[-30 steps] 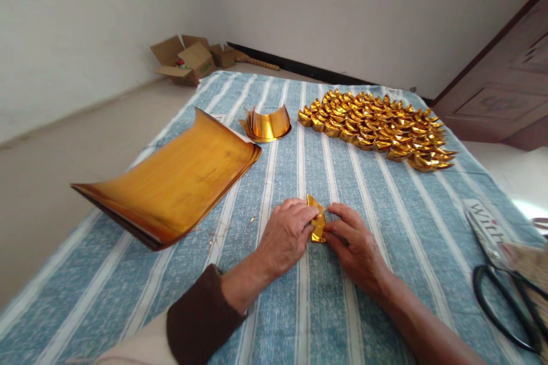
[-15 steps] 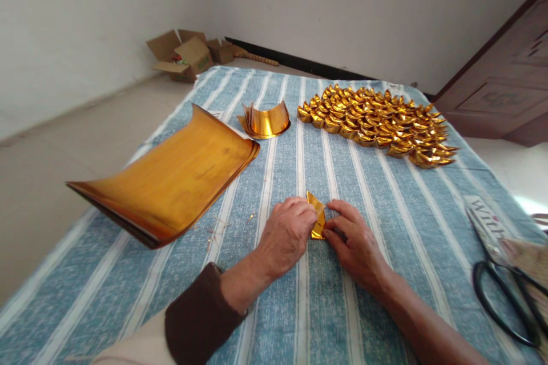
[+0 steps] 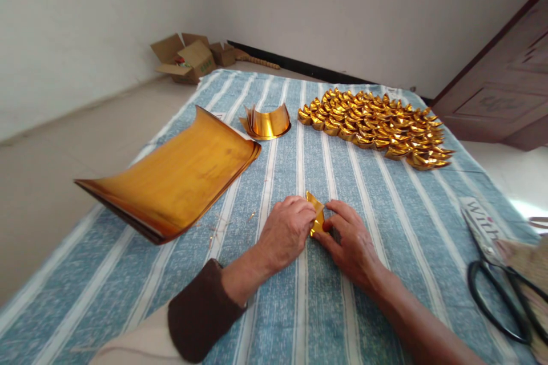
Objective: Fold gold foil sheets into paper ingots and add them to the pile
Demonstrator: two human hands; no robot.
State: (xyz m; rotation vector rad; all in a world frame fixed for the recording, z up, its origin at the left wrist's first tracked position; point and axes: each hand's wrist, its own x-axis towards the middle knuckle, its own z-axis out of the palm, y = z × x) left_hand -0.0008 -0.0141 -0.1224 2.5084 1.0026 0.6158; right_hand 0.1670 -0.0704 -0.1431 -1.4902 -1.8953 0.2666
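Between my hands lies a small folded piece of gold foil paper (image 3: 317,212) on the striped cloth. My left hand (image 3: 287,228) is closed on its left side, fingers bunched over the fold. From the right, my right hand (image 3: 351,239) grips the lower right edge, its thumb at the bottom corner and its fingers curled along the side. Farther back on the right stand rows of folded gold foil ingots (image 3: 368,125). Behind my hands is a small curved stack of gold foil sheets (image 3: 270,123); a large stack of gold sheets (image 3: 171,174) lies to the left.
Black-handled scissors (image 3: 492,274) lie at the right edge beside a tan item (image 3: 528,262). Gold scraps (image 3: 218,225) are scattered left of my hands. Open cardboard boxes (image 3: 188,60) stand on the floor past the table's striped cloth (image 3: 274,182).
My right thumb has moved left along the bottom edge of the foil paper, covering its lower corner. My left hand stays nearly in place. The view has shifted slightly.
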